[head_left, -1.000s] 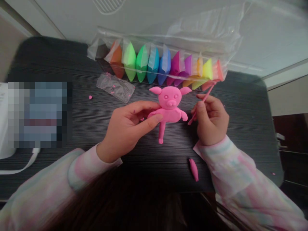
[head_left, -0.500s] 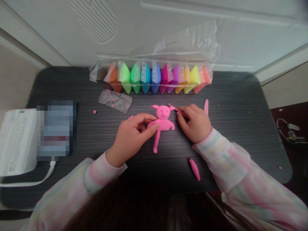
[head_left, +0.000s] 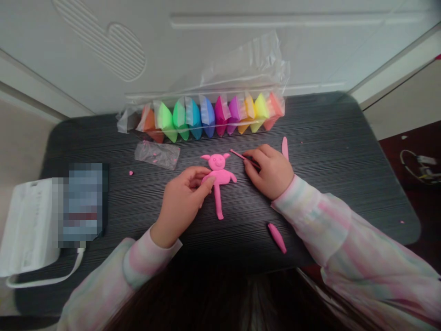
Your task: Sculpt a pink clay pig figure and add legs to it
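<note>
A pink clay pig figure [head_left: 222, 177] with ears, snout, an arm and one leg is at the middle of the dark table. My left hand [head_left: 184, 197] pinches its body at the left side between thumb and fingers, hiding part of it. My right hand [head_left: 270, 170] is closed around a thin pink modelling tool [head_left: 238, 154], whose small tip points left, close to the pig's right-hand ear but apart from it. Below my right hand lies a separate tapered roll of pink clay [head_left: 277, 238]. Another pink tool, like a flat knife [head_left: 285, 147], lies behind my right hand.
Along the back edge stands a clear bag of coloured clay packets [head_left: 207, 117]. In front of it lies a crumpled clear wrapper [head_left: 157, 155] with pink crumbs. A small pink bit [head_left: 131, 173] is further left. At far left are a white box [head_left: 32, 225] and a phone with a cable [head_left: 51, 281].
My head view has shifted and pulled back. My right hand turned the tool from upright and slanting to pointing left near the pig's head. My left hand still holds the pig.
</note>
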Available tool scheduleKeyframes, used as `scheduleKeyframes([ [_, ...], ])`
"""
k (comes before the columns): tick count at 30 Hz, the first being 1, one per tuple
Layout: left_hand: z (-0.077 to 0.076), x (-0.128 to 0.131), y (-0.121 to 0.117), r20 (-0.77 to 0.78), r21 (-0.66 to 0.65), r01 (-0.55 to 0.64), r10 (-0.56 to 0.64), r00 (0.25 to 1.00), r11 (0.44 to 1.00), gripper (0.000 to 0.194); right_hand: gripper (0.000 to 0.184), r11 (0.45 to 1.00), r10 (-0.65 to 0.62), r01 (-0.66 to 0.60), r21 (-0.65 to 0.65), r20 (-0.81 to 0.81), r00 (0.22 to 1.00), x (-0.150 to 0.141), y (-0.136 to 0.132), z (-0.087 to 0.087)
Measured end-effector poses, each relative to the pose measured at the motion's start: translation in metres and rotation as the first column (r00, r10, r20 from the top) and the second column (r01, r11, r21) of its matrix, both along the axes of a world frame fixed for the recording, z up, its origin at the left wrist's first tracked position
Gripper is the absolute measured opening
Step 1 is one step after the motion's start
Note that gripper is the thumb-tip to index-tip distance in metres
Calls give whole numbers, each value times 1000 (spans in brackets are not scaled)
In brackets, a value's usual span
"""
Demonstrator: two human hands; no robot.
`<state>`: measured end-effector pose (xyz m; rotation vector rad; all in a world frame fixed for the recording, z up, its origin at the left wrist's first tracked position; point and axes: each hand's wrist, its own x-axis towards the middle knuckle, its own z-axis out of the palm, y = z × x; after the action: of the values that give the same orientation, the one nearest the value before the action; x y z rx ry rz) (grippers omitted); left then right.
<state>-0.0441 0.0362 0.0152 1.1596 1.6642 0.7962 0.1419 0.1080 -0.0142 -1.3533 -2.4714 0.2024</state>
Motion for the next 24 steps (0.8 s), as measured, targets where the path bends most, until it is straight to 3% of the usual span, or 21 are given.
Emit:
scheduleKeyframes([
  [3,0,-2,1,-233,27,40,-33,972,999,24,22,1000,-5,5,-9,4,1000,0,0,0],
  [7,-4,-4,-1,-525,172,180,-64,848,969,25,23,1000,4,-4,-16,7,1000,0,0,1],
  [14,-5,-6,-7,-751,263,304,-3,660,915,25,22,1000,6,-6,-4,12,1000,0,0,2],
  [20,-2,-23,-2,-744,324,307,41,667,895,20,22,1000,1,-1,-4,19,1000,0,0,1],
  [24,2,-33,0,-672,341,221,72,737,914,18,24,998,36,-33,55,-42,998,0,0,2],
])
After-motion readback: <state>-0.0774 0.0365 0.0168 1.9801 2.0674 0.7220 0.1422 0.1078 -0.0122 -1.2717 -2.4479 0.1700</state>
